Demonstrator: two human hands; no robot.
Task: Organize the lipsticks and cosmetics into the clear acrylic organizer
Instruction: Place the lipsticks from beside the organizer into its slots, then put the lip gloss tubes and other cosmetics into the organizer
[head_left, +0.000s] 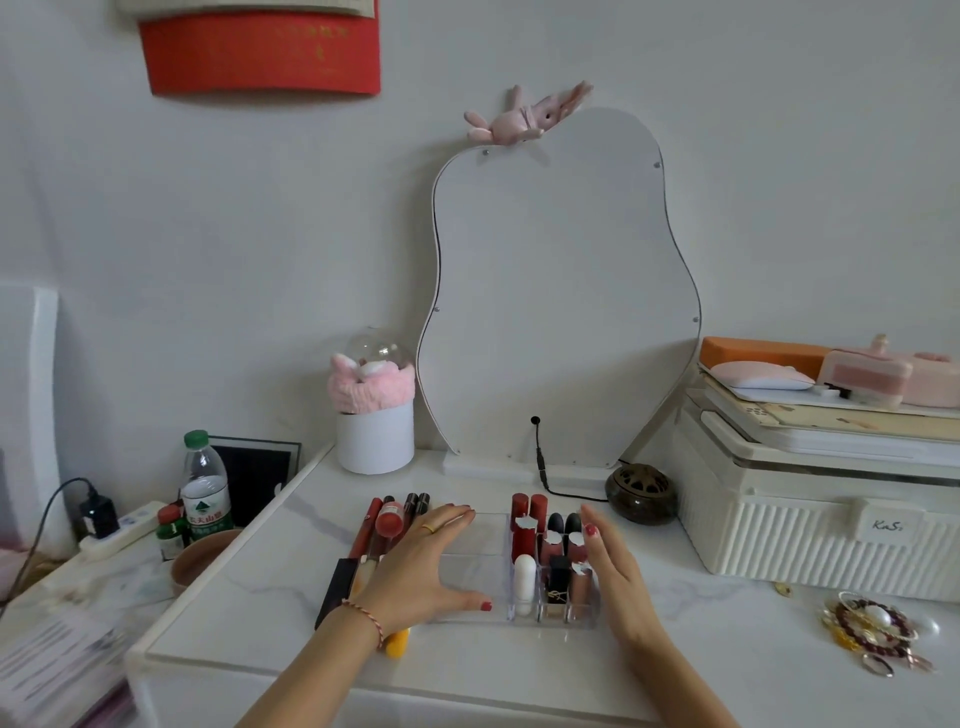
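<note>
The clear acrylic organizer sits on the white marble table. Its right compartments hold several lipsticks standing upright, among them a white tube and a black one. Its left compartments hold nothing. My left hand lies flat against the organizer's left side, fingers straight. My right hand rests flat against its right side. Several loose lipsticks and lip glosses lie on the table left of the organizer, partly hidden by my left hand. A yellow item shows under my left wrist.
A curvy mirror leans on the wall behind, its cable running down. A white pot with a pink headband stands back left, a dark incense burner back right. A white storage box and jewellery lie at the right. Bottles stand lower left.
</note>
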